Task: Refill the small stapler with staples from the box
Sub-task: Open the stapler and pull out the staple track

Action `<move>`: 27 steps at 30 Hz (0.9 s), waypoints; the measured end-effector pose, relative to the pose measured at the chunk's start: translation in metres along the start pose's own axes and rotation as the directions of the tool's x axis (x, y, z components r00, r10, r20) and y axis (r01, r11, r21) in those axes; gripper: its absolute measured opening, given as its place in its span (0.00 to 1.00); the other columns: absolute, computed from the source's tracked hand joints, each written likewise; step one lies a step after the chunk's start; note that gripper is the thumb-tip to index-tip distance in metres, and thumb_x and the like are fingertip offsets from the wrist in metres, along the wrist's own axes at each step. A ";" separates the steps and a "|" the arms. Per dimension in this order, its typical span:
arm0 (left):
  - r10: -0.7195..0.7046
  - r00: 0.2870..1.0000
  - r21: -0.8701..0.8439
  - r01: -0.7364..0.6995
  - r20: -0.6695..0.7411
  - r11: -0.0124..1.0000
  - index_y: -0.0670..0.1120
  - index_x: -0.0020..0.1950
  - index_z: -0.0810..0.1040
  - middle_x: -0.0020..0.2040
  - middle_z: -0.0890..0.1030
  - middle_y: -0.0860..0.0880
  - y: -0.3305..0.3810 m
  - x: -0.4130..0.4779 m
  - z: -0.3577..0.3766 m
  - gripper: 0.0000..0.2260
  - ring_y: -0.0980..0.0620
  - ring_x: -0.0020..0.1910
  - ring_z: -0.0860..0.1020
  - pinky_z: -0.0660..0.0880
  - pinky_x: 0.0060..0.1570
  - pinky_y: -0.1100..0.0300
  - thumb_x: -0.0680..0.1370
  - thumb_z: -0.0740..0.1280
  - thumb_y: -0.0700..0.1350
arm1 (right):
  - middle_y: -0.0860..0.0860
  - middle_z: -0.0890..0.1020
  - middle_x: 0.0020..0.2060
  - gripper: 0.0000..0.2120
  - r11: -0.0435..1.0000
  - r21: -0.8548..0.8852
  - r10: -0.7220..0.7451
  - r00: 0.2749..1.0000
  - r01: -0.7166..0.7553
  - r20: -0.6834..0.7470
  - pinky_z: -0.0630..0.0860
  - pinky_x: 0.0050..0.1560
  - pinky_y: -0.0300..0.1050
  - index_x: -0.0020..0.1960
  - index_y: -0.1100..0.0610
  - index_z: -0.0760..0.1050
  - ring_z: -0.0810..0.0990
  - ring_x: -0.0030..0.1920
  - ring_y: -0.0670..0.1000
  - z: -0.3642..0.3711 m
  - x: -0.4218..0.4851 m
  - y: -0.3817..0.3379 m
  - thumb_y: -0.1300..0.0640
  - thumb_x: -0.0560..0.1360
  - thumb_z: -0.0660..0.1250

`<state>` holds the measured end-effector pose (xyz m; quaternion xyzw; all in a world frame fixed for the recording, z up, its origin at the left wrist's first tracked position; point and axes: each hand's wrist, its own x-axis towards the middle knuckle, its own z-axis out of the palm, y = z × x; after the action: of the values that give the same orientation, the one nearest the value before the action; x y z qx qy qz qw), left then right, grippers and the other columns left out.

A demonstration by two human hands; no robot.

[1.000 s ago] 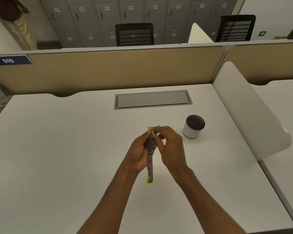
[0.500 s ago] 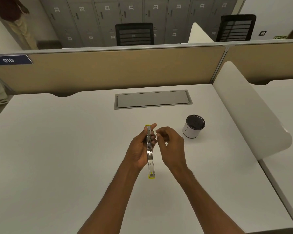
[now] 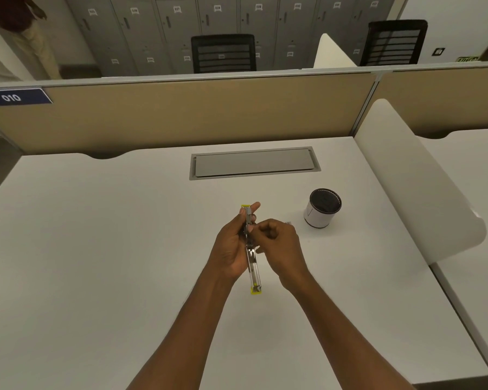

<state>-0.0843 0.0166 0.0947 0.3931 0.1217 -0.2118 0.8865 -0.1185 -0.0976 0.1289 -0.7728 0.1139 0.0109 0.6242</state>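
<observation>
A small metal stapler [image 3: 253,267] with yellow ends is swung fully open into one long line, held above the white desk [image 3: 96,263]. My left hand [image 3: 231,246] grips its far half from the left. My right hand [image 3: 279,246] is curled close against the stapler's middle from the right, fingertips pinched at the metal channel; whether a strip of staples sits between them is too small to tell. A tiny pale object [image 3: 288,222] lies on the desk just beyond my right hand. No staple box is visible.
A white cup with a black mesh rim [image 3: 323,208] stands to the right of my hands. A grey cable hatch [image 3: 254,163] is set into the desk farther back. A white curved divider [image 3: 417,187] bounds the right side, and a tan partition [image 3: 195,114] the back.
My right hand drew away from the stapler's far end, then came back in lower, against its middle. The stapler's near yellow end tilted slightly to the right.
</observation>
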 end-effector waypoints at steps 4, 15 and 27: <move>-0.015 1.000 -0.068 0.013 -0.019 0.998 0.42 0.72 0.77 0.43 0.77 0.52 0.001 -0.002 0.004 0.20 0.52 0.45 0.76 0.80 0.48 0.55 0.84 0.63 0.51 | 0.54 0.86 0.39 0.03 0.994 0.071 0.085 0.995 -0.088 0.050 0.82 0.41 0.39 0.48 0.57 0.82 0.86 0.41 0.49 0.000 -0.002 -0.002 0.59 0.75 0.71; -0.019 1.000 -0.131 0.021 0.019 0.991 0.40 0.69 0.78 0.41 0.77 0.51 0.005 -0.004 0.013 0.18 0.54 0.40 0.78 0.83 0.42 0.59 0.86 0.58 0.50 | 0.46 0.85 0.35 0.03 0.989 -0.130 -0.085 0.994 0.075 -0.068 0.81 0.40 0.33 0.44 0.55 0.83 0.84 0.37 0.45 0.003 0.001 -0.001 0.56 0.74 0.73; 0.031 0.995 0.016 -0.032 0.093 0.999 0.44 0.68 0.81 0.44 0.75 0.52 0.002 -0.001 0.007 0.19 0.52 0.44 0.73 0.68 0.48 0.55 0.84 0.62 0.52 | 0.51 0.85 0.33 0.14 0.998 -0.055 0.006 0.993 -0.013 -0.117 0.84 0.42 0.52 0.41 0.56 0.83 0.84 0.36 0.52 0.008 0.002 -0.008 0.47 0.77 0.68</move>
<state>-0.0843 0.0130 0.1010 0.3924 0.0725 -0.2168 0.8909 -0.1137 -0.0883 0.1342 -0.7887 0.1534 -0.0281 0.5947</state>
